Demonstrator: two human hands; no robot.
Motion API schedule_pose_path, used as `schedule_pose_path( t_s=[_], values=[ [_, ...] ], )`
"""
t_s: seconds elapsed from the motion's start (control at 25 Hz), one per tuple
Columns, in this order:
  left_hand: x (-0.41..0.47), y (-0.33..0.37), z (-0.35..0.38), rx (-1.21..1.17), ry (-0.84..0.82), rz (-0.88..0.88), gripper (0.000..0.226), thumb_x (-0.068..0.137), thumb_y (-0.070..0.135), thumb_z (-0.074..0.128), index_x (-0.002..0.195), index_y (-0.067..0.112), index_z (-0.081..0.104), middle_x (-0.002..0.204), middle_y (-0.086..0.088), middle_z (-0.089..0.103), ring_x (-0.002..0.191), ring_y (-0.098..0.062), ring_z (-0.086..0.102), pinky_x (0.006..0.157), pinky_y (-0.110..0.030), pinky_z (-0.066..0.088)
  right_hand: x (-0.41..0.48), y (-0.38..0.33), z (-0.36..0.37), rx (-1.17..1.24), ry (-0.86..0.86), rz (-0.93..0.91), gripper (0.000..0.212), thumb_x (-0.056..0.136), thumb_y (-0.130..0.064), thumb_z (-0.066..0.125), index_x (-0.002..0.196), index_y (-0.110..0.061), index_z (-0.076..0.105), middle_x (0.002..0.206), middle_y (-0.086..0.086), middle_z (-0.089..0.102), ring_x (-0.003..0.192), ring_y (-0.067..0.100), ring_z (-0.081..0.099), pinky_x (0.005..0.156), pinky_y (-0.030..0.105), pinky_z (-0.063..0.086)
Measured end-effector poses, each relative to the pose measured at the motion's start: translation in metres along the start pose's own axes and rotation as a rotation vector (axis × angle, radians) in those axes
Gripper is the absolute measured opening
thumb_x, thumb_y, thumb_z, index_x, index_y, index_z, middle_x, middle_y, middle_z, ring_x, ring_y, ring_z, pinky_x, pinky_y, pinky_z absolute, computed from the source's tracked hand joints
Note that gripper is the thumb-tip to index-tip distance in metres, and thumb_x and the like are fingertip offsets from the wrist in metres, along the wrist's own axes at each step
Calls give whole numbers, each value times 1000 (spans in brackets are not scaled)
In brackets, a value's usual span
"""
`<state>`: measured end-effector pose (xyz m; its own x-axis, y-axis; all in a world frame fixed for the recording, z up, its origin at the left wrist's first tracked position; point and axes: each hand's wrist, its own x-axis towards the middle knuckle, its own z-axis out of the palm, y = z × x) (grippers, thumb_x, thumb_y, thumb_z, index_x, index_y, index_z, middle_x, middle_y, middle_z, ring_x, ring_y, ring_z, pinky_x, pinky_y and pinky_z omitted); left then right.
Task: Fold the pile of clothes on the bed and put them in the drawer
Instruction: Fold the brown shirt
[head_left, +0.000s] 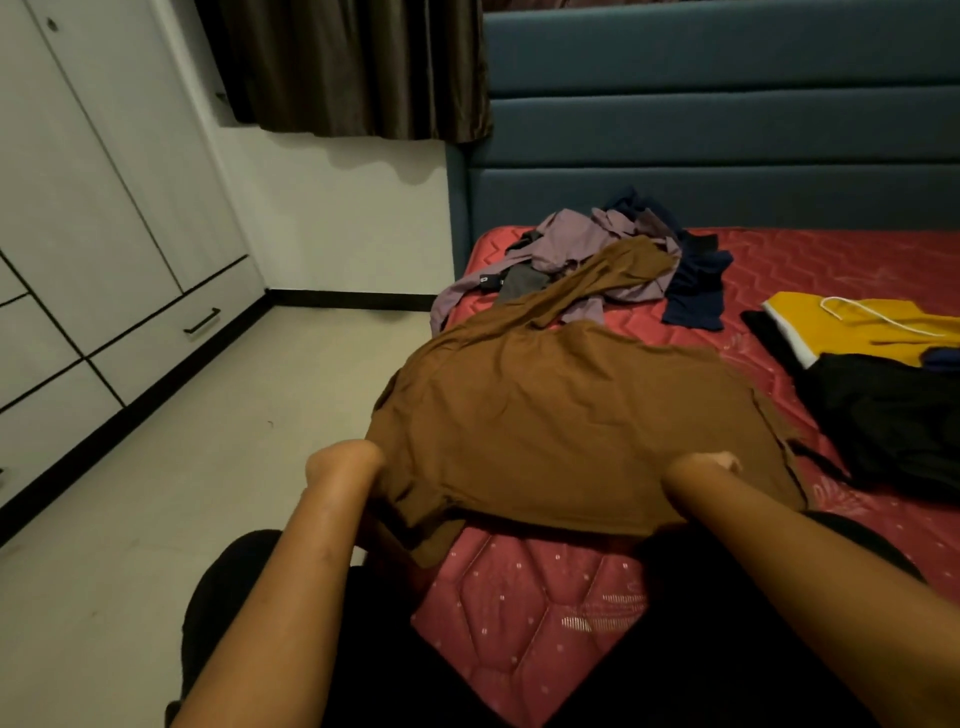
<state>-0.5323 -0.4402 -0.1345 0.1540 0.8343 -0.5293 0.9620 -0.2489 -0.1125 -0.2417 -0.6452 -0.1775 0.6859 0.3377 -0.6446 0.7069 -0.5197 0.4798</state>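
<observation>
At the near edge of the bed (831, 260), both hands hold a brown garment (561, 415) by its near hem. The left hand (345, 462) is closed on bunched cloth at the garment's left corner, with its fingers buried in the fabric. The right hand (709, 467) has its thumb on top of the cloth and pinches the right side; its fingers lie under the fabric and are not seen. The garment is spread over the red mattress, its far end trailing up onto the pile of clothes (597, 249).

Progress, as judged: early. The brown garment is laid out, but no fold shows in it. The pile of lilac, navy and grey pieces lies unsorted near the headboard (727, 130). A yellow garment (852, 322) and a black garment (893, 421) lie apart at the right; whether either is folded cannot be determined. A drawer (171, 332) with a black handle, in the white unit across the floor, is closed. Nothing appears to have been put away.

Not verifiable: what kind of garment the brown one is, how many pieces are in the pile, and the right part of the bed, which the frame cuts off.
</observation>
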Motion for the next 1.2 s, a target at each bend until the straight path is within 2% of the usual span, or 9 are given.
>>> schedule_pose_path(
  t_s=[0.2, 0.32, 0.44, 0.56, 0.68, 0.84, 0.92, 1.04, 1.2],
  values=[
    [2, 17, -2, -53, 417, 171, 29, 92, 16, 45, 115, 18, 62, 117, -6, 58, 106, -24, 53, 81, -35, 45, -9, -71, -14, 239, 213, -645, 36, 83, -31, 69, 117, -23, 62, 115, 3, 64, 102, 22, 61, 88, 31, 52],
    [9, 21, 5, -126, 746, 201, 30, 91, 15, 46, 113, 23, 65, 114, -5, 54, 107, -25, 47, 81, -36, 39, -17, -107, -9, 298, 395, -755, 64, 79, -38, 71, 136, -29, 44, 126, 2, 55, 114, 25, 55, 88, 33, 48],
    [24, 21, 14, -243, 861, 148, 28, 92, 19, 47, 116, 19, 63, 111, -7, 51, 104, -27, 44, 76, -35, 34, -13, -127, 1, 310, 543, -775, 54, 90, -36, 58, 140, -28, 38, 128, 3, 46, 118, 27, 48, 91, 38, 46],
    [50, 12, 12, -330, 588, 32, 45, 95, 42, 39, 135, 22, 43, 123, -13, 52, 112, -33, 49, 86, -40, 39, 0, -127, 7, 394, 628, -803, 48, 95, -30, 47, 142, -34, 34, 126, -1, 47, 116, 24, 49, 89, 36, 46],
    [81, -2, 9, -886, -4, 31, 49, 96, 44, 36, 141, 26, 28, 133, -15, 49, 114, -37, 50, 93, -44, 45, -1, -126, 5, 528, 673, -936, 59, 96, -39, 43, 145, -53, 13, 132, -9, 47, 115, 13, 49, 88, 28, 47],
    [66, -26, -22, -1193, -535, 277, 80, 62, 41, 85, 131, 23, 49, 122, -14, 62, 101, -32, 65, 77, -38, 56, 5, -136, -16, 504, 651, -1073, 50, 94, -43, 32, 138, -61, 23, 145, -16, 33, 126, 5, 38, 99, 25, 41],
    [55, -32, -35, -1290, -550, 514, 105, 34, 44, 96, 129, 34, 52, 134, -14, 53, 98, -22, 67, 68, -30, 56, 20, -138, -29, 585, 529, -1104, 53, 96, -26, 44, 135, -61, 34, 142, -17, 36, 125, 3, 41, 103, 25, 40],
    [53, -10, -65, -1829, -437, 754, 81, 76, 32, 75, 145, 38, 34, 147, -31, 7, 69, -14, 70, 56, -25, 56, 55, -136, -59, 689, 444, -1088, 86, 81, 10, 44, 136, -54, 34, 132, -5, 50, 122, 9, 49, 105, 22, 38],
    [93, 62, -89, -1839, -347, 798, 66, 101, 29, 39, 146, 54, -3, 157, -16, 21, 130, -37, 46, 102, -46, 45, 97, -120, -103, 732, 549, -890, 92, 78, 15, 38, 140, -51, 25, 119, -1, 47, 117, 21, 50, 91, 13, 34]
  ],
)
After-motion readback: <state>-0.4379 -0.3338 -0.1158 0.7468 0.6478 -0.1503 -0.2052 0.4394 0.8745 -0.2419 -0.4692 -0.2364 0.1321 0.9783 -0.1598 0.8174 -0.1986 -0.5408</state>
